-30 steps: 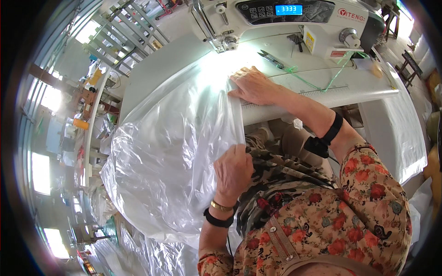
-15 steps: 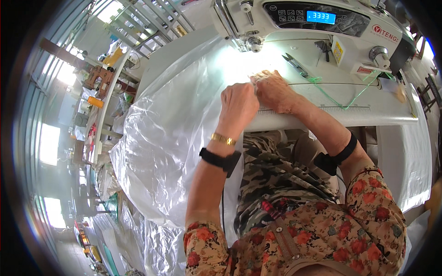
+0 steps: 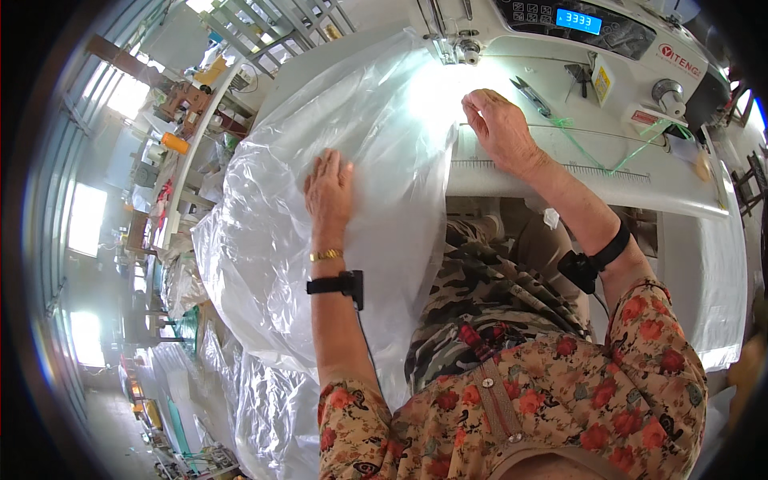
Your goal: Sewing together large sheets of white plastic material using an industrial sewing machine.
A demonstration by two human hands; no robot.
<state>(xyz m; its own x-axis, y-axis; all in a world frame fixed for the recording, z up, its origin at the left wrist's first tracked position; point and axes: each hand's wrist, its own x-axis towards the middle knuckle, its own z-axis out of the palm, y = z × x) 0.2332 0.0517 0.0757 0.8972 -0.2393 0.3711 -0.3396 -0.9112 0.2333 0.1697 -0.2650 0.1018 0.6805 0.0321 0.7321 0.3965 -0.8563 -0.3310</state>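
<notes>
Left hand: open and spread, palm down (image 3: 328,192), on the clear plastic sheet (image 3: 384,224), left of and nearer the wearer than the sewing machine (image 3: 560,44); not closed on anything visible.
Right hand: fingers bent inward (image 3: 502,132), in front of the sewing machine's needle end, at the sheet's right edge; cannot tell whether the fingertips pinch the sheet. The two hands are well apart.
Wrist and arm wear: gold-coloured bracelet (image 3: 326,255) and black strap on the left arm; black strap (image 3: 612,250) on the right.
Sheet: crumpled, glossy, in front and to the left of the sewing machine, hanging over the table edge toward the wearer; top portion washed out by glare.
Table: white, beneath the sewing machine, with a ruler scale (image 3: 592,170) along its front.
Snips: dark-handled pair (image 3: 532,96), lying on the table just in front of the sewing machine.
Thread: green strand (image 3: 588,152), loose, in front of the sewing machine.
Display: lit blue (image 3: 579,22), on the sewing machine's front panel.
Side bench: cluttered (image 3: 200,128), well left of the sewing machine, an orange cylinder (image 3: 174,143) beside it.
</notes>
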